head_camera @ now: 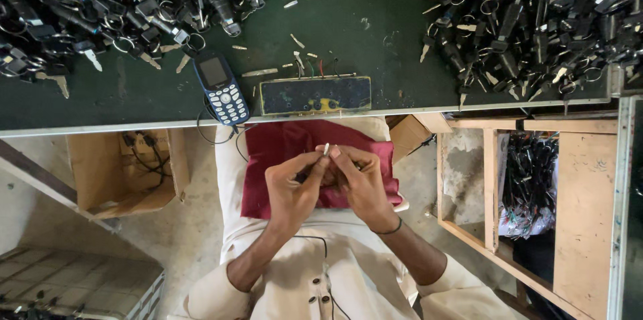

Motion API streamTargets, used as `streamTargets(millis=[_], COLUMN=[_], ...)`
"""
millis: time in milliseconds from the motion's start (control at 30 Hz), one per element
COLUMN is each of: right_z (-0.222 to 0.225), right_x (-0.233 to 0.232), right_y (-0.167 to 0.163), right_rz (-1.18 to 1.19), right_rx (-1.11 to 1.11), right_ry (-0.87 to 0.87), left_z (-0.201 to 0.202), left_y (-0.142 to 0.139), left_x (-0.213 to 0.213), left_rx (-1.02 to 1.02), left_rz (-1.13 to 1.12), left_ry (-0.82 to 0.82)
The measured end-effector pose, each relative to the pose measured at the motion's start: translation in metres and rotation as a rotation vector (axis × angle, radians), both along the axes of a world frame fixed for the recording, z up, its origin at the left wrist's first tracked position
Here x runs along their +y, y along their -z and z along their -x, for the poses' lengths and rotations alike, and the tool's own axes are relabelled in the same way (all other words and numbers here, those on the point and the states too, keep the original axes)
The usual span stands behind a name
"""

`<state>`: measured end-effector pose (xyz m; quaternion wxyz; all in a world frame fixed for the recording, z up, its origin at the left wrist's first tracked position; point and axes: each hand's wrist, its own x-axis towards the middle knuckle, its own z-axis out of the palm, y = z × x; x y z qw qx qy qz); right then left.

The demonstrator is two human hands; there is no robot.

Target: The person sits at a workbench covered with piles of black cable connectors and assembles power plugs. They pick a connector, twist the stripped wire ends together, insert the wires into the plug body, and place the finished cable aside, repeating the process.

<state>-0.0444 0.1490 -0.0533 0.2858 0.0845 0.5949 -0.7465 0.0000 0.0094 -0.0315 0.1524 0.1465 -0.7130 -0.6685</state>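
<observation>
My left hand (289, 189) and my right hand (362, 183) meet over a dark red cloth (281, 146) on my lap, just below the table edge. Together they pinch a small key (326, 150). Its silvery tip sticks up between the fingertips, and its dark body is mostly hidden by my fingers. A thin dark band sits on my right wrist. A black cord runs down my pale shirt.
The green table (348, 12) carries heaps of black keys with rings at far left (100, 5) and far right (536, 19). A blue phone (221, 89) and a dark holed block (315, 94) sit near its edge. A cardboard box (124, 169) stands left, wooden shelves (529, 186) with wire bundles right.
</observation>
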Motion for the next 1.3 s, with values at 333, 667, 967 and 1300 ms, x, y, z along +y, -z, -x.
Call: streamTargets(millis=[333,667,967,1300], right_z=[-0.015,-0.010,-0.015,-0.029], right_x=[-0.002,0.001,-0.017,-0.022], right_y=[0.009,-0.004,-0.010,-0.001], right_rz=[0.122,0.134,0.185,0.275], right_rx=[-0.038,-0.024,-0.038,-0.080], right_ry=[0.072,0.176,0.294,0.282], left_z=[-0.006,-0.006,-0.003,-0.006], left_y=[-0.003,-0.002,-0.002,-0.006], left_x=[0.003,0.008,0.012,0.007], left_rx=[-0.121,-0.102,-0.140,-0.035], left_rz=[-0.120,-0.224,-0.110,-0.041], left_ry=[0.061,0.026,-0.011,-0.096])
